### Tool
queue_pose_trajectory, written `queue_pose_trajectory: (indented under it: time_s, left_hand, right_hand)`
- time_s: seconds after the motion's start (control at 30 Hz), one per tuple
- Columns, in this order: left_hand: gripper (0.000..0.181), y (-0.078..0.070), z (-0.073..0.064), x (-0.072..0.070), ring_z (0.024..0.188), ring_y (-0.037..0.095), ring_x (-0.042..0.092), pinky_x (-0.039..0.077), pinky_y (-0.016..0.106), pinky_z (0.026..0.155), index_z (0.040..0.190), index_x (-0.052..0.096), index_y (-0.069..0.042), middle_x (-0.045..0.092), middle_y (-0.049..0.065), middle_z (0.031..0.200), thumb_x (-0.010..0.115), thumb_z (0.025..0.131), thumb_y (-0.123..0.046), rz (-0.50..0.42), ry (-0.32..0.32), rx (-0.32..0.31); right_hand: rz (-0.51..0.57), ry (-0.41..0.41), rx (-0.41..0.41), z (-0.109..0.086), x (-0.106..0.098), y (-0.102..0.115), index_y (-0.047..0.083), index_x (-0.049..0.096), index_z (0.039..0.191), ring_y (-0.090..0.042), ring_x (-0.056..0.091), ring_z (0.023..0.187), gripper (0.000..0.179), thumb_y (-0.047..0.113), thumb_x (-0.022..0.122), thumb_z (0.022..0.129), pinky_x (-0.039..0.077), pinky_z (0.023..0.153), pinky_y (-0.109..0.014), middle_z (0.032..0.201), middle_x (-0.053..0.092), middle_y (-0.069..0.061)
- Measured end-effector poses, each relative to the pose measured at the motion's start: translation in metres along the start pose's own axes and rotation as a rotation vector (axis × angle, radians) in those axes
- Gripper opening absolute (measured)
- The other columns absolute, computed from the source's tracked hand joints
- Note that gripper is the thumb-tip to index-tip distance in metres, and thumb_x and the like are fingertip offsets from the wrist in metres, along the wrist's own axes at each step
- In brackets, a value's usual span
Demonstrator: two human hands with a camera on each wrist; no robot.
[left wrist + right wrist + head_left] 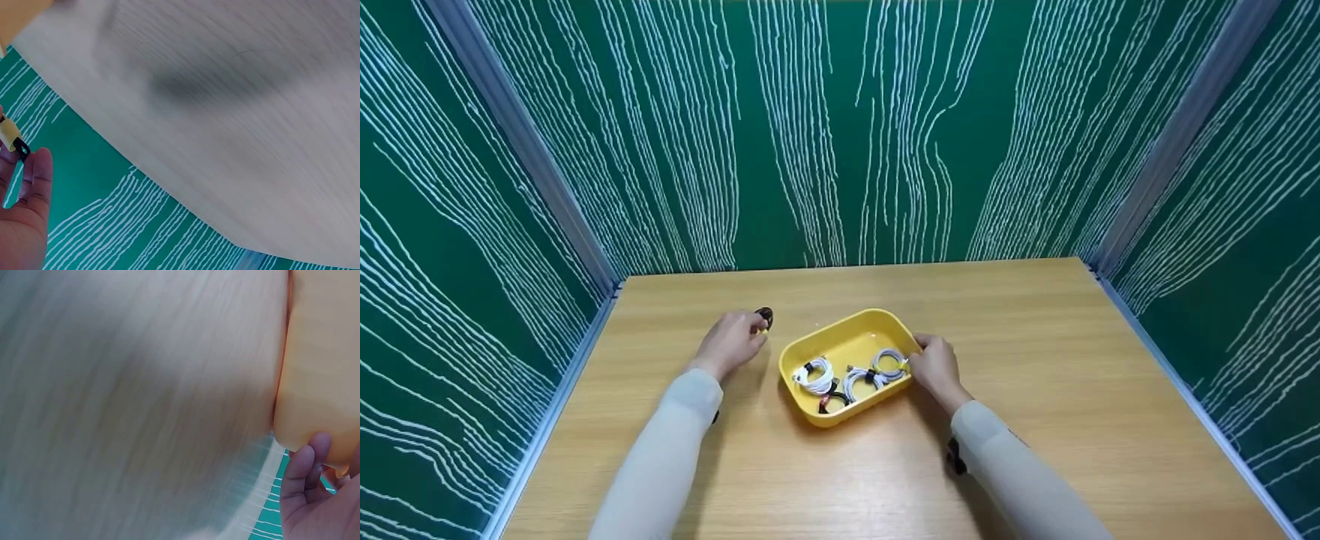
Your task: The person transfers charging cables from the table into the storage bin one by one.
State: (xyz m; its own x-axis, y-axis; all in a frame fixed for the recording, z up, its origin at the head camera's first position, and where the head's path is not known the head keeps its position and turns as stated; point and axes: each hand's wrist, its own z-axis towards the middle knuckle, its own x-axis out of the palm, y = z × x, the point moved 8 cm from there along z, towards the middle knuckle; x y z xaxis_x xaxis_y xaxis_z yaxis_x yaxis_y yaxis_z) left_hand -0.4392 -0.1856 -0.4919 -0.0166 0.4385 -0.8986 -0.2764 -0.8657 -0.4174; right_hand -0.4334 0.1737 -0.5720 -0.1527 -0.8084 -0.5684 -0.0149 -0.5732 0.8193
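Observation:
My left hand (729,343) pinches a small coiled black cable (766,316) just left of a yellow bin (831,328). A yellow band (9,134) wraps that cable in the left wrist view. With bent fingers, my right hand (936,367) grips the bin's right end; the right wrist view shows fingertips (320,443) against its outer wall. Inside lie a white coiled cable (829,381), two grey coiled cables, one with a black tie (870,376) and one with a yellow tie (903,366), and a black cable (841,396) with a red part, partly hidden by the wall.
The bin stands at an angle on a wooden table (840,480). Green panels (780,150) with white wavy lines enclose the back and both sides, joined by grey metal posts (1177,135).

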Motion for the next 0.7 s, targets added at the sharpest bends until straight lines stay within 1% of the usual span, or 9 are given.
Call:
queue_pose_trajectory:
  time_s: [0.17, 0.3, 0.53, 0.7]
  left_hand:
    - [0.023, -0.005, 0.001, -0.002, 0.117, 0.033, 0.069, 0.055, 0.052, 0.111, 0.122, 0.078, -0.005, 0.076, 0.017, 0.124, 0.073, 0.102, -0.014, -0.013, 0.025, -0.007]
    - [0.025, -0.010, 0.001, -0.003, 0.120, 0.034, 0.068, 0.053, 0.052, 0.112, 0.125, 0.078, -0.005, 0.075, 0.017, 0.127, 0.072, 0.102, -0.015, -0.013, 0.028, 0.003]
    - [0.020, -0.017, 0.001, -0.005, 0.121, 0.037, 0.063, 0.051, 0.053, 0.114, 0.117, 0.079, -0.005, 0.075, 0.017, 0.123, 0.072, 0.102, -0.016, 0.004, 0.005, 0.032]
    - [0.022, -0.022, 0.002, -0.004, 0.124, 0.036, 0.063, 0.050, 0.053, 0.117, 0.120, 0.079, -0.006, 0.074, 0.017, 0.127, 0.072, 0.103, -0.017, -0.011, 0.023, 0.019]
  right_hand:
    - [0.018, 0.006, 0.005, -0.001, 0.000, 0.001, -0.004, 0.077, 0.127, -0.032, 0.069, 0.108, 0.049, -0.008, 0.054, 0.085, 0.058, 0.100, -0.052, 0.124, 0.077, -0.024]
    - [0.029, 0.017, 0.018, -0.001, 0.000, 0.001, -0.004, 0.076, 0.130, -0.033, 0.069, 0.112, 0.050, -0.008, 0.054, 0.086, 0.058, 0.102, -0.053, 0.127, 0.076, -0.024]
    - [-0.006, 0.031, 0.022, -0.001, 0.001, 0.000, -0.005, 0.072, 0.136, -0.035, 0.069, 0.121, 0.054, -0.008, 0.053, 0.086, 0.057, 0.106, -0.054, 0.133, 0.074, -0.025]
    - [0.008, 0.033, 0.019, 0.000, 0.001, 0.001, -0.006, 0.071, 0.137, -0.035, 0.069, 0.121, 0.054, -0.009, 0.053, 0.086, 0.057, 0.107, -0.054, 0.133, 0.073, -0.026]
